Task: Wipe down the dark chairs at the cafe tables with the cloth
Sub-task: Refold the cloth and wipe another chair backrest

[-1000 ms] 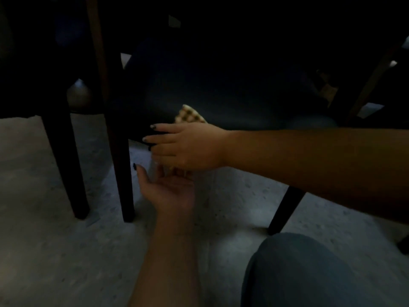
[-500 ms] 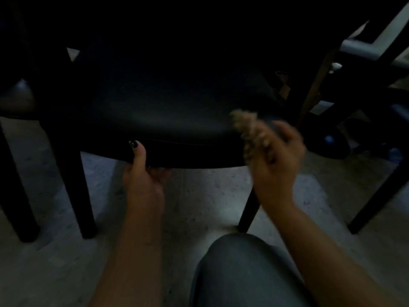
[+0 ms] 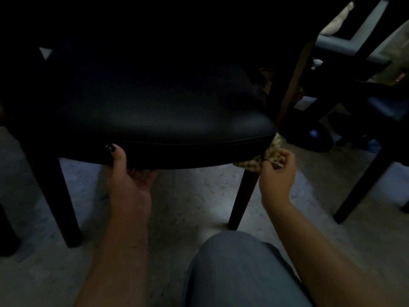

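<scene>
A dark padded chair fills the upper middle of the head view, its seat front facing me. My left hand grips the seat's front edge from below, thumb with a dark nail on the front face, fingers hidden under the seat. My right hand pinches a checked tan cloth against the seat's front right corner, above the right front leg. Part of the cloth is tucked behind the corner.
My knee in blue jeans is low in the middle. Another dark chair stands close at the right, with a dark shoe on the floor beside it. A dark leg stands at the left on the speckled floor.
My right hand has carried the cloth from the seat's left side across to its front right corner. My left hand took hold of the seat's front edge. The view shifted right.
</scene>
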Motion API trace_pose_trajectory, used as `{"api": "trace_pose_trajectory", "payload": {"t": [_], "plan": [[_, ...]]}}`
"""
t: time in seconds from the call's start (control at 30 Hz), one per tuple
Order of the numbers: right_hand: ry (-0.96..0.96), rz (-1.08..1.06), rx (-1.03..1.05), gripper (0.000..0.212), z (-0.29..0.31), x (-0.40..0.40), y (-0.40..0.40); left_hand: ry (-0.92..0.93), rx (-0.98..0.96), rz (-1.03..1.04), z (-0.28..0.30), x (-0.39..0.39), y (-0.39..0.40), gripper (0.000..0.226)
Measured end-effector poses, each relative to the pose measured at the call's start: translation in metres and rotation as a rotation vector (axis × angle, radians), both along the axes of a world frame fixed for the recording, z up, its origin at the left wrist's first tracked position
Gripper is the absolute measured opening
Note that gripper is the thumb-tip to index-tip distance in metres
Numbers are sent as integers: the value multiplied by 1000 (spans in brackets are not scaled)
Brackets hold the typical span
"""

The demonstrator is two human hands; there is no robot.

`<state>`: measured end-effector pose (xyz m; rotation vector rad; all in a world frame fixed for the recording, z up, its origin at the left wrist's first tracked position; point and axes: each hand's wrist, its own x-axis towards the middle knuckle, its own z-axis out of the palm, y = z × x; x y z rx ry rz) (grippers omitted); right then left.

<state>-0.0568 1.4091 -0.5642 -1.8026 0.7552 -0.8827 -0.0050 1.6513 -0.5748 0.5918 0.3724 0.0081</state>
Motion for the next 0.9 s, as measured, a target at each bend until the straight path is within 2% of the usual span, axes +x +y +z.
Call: {"api": "trace_pose_trajectory", "payload": {"t": [0.1, 0.13, 0.2, 0.27, 0.33, 0.4, 0.47, 0.57, 0.67, 0.73, 0.9], "plan": [[54, 204, -145, 33, -5, -11, 16, 6, 6, 6, 0, 1, -1, 48], [56, 206, -167, 30, -4, -12, 14, 14, 4, 12, 0, 2, -2, 49], [-14, 76, -131, 26, 4, -10, 3, 8, 6, 16, 0, 1, -3, 46], [-103, -78, -71, 28, 17, -1, -10, -9, 22, 4, -2, 0, -1, 42], [-116, -123, -98, 30, 23, 8, -6, -18, 26, -1, -3, 0, 1, 43], [-93, -81, -130, 32, 18, 11, 13, -15, 25, 2, -4, 2, 2, 46], [-83, 57, -180, 33, 11, 6, 32, -4, 24, 4, -3, 2, 1, 49], [-49, 187, -239, 30, 12, -2, 26, 14, 7, 20, -1, 2, -2, 53], [-81, 56, -130, 24, 21, -2, 1, 16, -9, 26, -1, 2, -2, 48], [-90, -15, -129, 26, 20, 1, 3, 2, -17, 23, 0, 1, -1, 41], [-89, 107, -239, 34, 9, 1, 45, -13, -37, -6, 3, -2, 2, 42]]}}
